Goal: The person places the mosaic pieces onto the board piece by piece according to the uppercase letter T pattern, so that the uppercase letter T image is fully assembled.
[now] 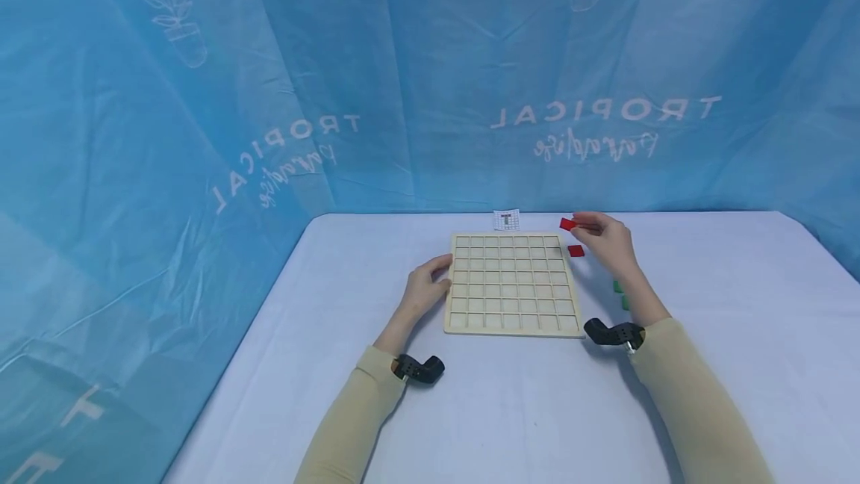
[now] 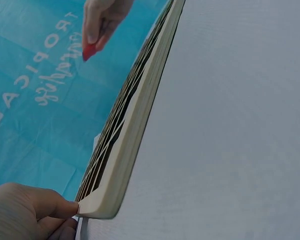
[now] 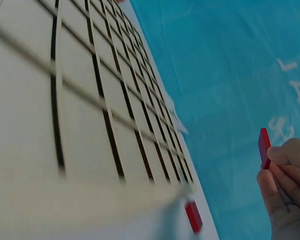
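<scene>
My right hand (image 1: 605,241) pinches a red square tile (image 1: 567,224) between thumb and fingertips, raised off the table beyond the back right corner of a wooden grid board (image 1: 514,336). The right wrist view shows this tile edge-on in the fingers. Another red tile (image 1: 575,251) lies beside the board's right edge, under the hand. On the board's left edge, my left hand (image 1: 422,291) rests with its thumb and fingertips apart, touching the wood. In the left wrist view its fingers (image 2: 50,205) meet the rim near the corner. The board lies flat, its cells bare.
Green tiles (image 1: 618,286) lie right of the board, partly hidden by my right forearm. A small printed grid card (image 1: 506,219) with a dark pattern sits behind the board. The table has a white cloth (image 1: 524,424); a blue curtain (image 1: 430,81) hangs behind and at left.
</scene>
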Demonstrator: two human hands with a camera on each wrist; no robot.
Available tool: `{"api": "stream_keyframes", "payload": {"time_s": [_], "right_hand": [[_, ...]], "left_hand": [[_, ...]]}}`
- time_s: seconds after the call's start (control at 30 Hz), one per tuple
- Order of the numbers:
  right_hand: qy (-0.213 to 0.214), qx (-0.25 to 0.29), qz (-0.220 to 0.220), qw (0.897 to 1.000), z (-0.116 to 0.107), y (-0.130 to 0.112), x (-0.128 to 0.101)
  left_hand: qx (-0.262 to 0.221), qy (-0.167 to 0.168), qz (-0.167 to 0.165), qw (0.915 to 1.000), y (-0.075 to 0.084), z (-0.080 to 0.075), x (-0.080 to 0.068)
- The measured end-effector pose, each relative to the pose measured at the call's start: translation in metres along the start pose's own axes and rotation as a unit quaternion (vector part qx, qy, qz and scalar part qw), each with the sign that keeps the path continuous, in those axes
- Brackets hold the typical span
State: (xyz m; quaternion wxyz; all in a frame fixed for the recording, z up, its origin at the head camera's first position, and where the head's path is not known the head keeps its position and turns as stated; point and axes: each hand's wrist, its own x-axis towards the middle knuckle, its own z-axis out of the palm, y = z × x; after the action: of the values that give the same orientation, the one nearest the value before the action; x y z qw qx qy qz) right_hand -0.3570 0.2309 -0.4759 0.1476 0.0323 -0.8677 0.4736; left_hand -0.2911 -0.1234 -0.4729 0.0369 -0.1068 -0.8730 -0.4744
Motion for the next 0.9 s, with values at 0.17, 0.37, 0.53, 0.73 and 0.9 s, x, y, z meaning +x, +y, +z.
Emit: {"api": "stream_keyframes", "payload": {"time_s": [0.17,0.37,0.53,0.73,0.9], "right_hand": [[-0.053,0.058,-0.010,0.997,0.013,-0.063,-0.017],[-0.083,0.069,-0.028,0.994,0.040,-0.081,-0.017],[-0.093,0.092,-0.025,0.991,0.062,-0.084,-0.017],[-0.096,0.098,-0.019,0.990,0.082,-0.085,-0.015],[-0.109,0.095,-0.013,0.989,0.094,-0.079,-0.015]], "left_hand": [[0.002,0.000,-0.002,1.0000,-0.002,0.002,0.000],[0.006,0.000,-0.004,1.0000,-0.002,0.001,0.000],[0.007,-0.002,-0.014,0.9999,-0.001,0.001,0.000],[0.004,-0.003,-0.020,0.9998,-0.002,0.002,0.000],[0.012,0.000,-0.029,0.9995,0.000,0.002,0.000]]}}
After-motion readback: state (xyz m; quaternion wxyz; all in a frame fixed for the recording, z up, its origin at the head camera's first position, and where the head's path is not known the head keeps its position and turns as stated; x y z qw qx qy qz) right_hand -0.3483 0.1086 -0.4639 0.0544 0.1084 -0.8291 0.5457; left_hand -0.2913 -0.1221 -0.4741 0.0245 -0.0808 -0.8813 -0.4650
